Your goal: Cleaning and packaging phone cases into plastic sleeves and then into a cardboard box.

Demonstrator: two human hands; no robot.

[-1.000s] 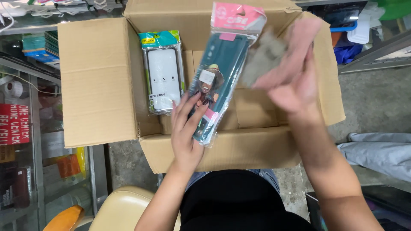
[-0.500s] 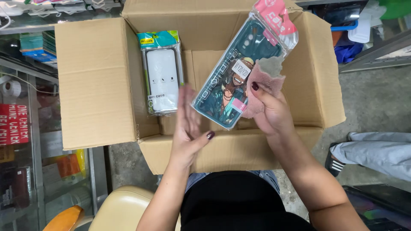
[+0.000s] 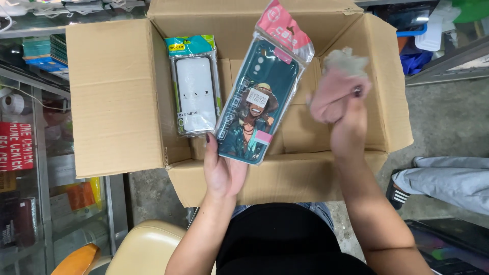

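- My left hand point(image 3: 222, 170) gripped the teal phone case point(image 3: 254, 109) in its clear pkg by the bottom end, palm under, thumb up the left edge, forearm rising straight from my lap.
- Case tilted w/ pink header up-right, held over the open cardboard box point(image 3: 117, 97).
- My right hand point(image 3: 342, 114) was closed round a crumpled grey-pink cloth point(image 3: 340, 79), fingers curled, wrist bent back, just right of the case, not touching it.
- White packaged case point(image 3: 196, 89) lay inside the box, left of mine.
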